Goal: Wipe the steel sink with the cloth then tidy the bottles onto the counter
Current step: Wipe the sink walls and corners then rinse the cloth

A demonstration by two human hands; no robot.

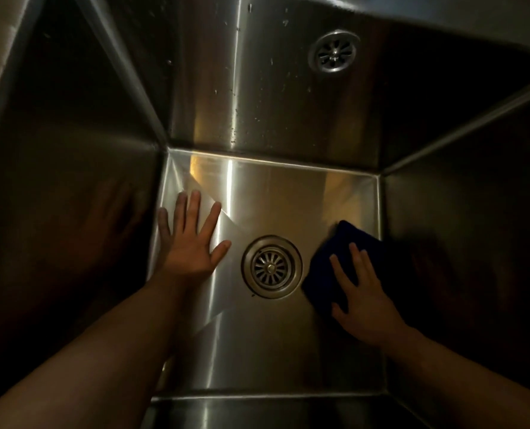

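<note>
Keep your right hand (367,300) flat, fingers straight, pressing the soft, limp dark cloth (339,267) against the slippery steel sink (257,193) floor beside the drain (271,267), left hand (192,243) spread empty.

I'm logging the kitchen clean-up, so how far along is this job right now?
Done: nothing clearly finished, though the sink floor looks shiny. In hand: the right hand presses the dark cloth flat on the floor right of the drain; the left hand rests flat left of it. Left: water drops dot the back wall, and no bottles are in view, so the tidying cannot be judged.
</note>
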